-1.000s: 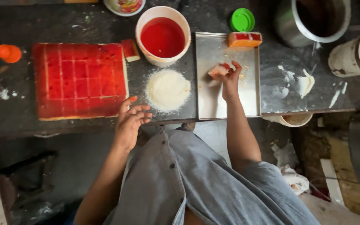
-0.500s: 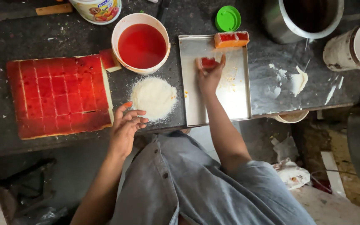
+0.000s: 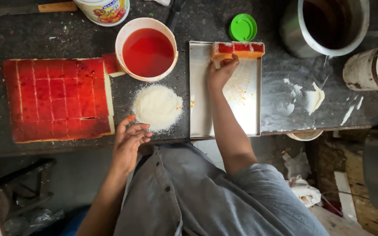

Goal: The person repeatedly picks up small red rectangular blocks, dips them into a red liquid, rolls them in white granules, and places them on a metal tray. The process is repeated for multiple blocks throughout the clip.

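Countertop (image 3: 44, 30) of dark stone is carrying a red slab cake (image 3: 57, 100) scored into squares, a white bowl of red syrup (image 3: 147, 50), a heap of white powder (image 3: 157, 107), a green lid (image 3: 243, 27) and a steel pot (image 3: 329, 24). A metal tray (image 3: 248, 113) is lying between the powder and the pot, and three coated cake pieces (image 3: 238, 49) are sitting in a row at its far edge. The right hand (image 3: 219, 72) is reaching along the tray, its fingertips pressing the leftmost piece, not gripping it. The left hand (image 3: 130, 140) is resting at the counter edge beside the powder, fingers loosely curled and holding nothing.
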